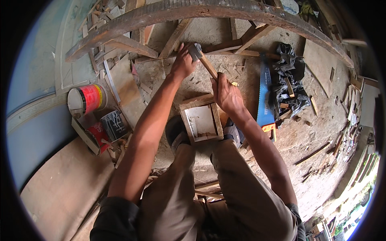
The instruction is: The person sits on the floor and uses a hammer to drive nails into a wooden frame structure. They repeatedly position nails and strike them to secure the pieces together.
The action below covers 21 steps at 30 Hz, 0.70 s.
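Note:
My right hand (228, 95) is closed round the wooden handle of a hammer (208, 66). The metal head points away from me and comes right beside the fingers of my left hand (184, 63). Those fingers are curled at the lower timber of a wooden trestle (173, 40); the hammer head partly covers them, so what they pinch is hidden. A small rectangular wooden box (220, 120) with layered edges and a pale inner panel rests between my feet, below both hands and touched by neither.
To the right lie a blue-bladed handsaw (264, 96) with an orange handle and a crumpled black plastic sheet (287, 68). Paint cans (90, 98) stand at the left by the blue wall. A wooden board (60, 180) is at the lower left. Wood scraps (313, 152) litter the floor.

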Each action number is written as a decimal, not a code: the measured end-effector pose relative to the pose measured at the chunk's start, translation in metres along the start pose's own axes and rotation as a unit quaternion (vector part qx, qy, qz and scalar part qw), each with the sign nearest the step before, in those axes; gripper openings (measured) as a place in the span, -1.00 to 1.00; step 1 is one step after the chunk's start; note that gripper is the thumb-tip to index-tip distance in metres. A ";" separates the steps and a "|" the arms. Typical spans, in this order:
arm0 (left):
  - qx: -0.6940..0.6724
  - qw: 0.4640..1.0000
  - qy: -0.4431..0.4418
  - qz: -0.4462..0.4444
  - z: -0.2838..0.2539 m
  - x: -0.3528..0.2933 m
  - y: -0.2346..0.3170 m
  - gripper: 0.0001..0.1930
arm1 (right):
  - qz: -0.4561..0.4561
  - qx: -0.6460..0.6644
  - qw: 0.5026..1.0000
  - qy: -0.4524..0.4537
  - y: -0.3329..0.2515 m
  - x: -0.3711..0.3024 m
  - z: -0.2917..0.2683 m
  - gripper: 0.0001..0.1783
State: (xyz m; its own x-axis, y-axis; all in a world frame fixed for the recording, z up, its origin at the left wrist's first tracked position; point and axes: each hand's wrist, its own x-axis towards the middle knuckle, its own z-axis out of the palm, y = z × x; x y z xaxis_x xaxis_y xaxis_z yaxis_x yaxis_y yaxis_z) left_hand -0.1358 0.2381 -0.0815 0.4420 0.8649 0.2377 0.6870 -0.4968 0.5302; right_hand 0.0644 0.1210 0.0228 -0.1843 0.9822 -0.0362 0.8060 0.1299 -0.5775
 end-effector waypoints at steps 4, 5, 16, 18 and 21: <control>-0.017 1.000 -0.006 0.012 -0.005 -0.002 -0.005 -0.36 | 0.004 -0.068 0.997 -0.046 0.002 0.011 0.001 -0.61; -0.014 1.000 -0.013 0.011 -0.006 -0.004 -0.006 -0.36 | -0.019 -0.069 0.997 -0.032 -0.001 0.008 0.002 -0.60; 0.014 0.997 -0.074 0.017 -0.017 0.005 0.003 -0.38 | 0.049 -0.015 0.996 -0.071 -0.001 0.002 -0.013 -0.69; -0.022 0.996 -0.087 -0.008 -0.023 0.010 0.006 -0.34 | 0.086 0.051 0.993 -0.057 -0.009 -0.013 -0.021 -0.70; -0.094 0.994 -0.051 -0.029 -0.021 0.021 0.025 -0.28 | 0.163 0.140 0.976 -0.024 -0.012 -0.049 -0.032 -0.72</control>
State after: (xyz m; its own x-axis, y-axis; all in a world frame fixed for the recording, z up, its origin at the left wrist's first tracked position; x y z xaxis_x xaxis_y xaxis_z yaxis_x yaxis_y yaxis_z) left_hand -0.1213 0.2455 -0.0461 0.4675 0.8754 0.1229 0.5983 -0.4157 0.6850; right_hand 0.0820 0.0762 0.0576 0.0246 0.9570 -0.2890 0.6417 -0.2368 -0.7295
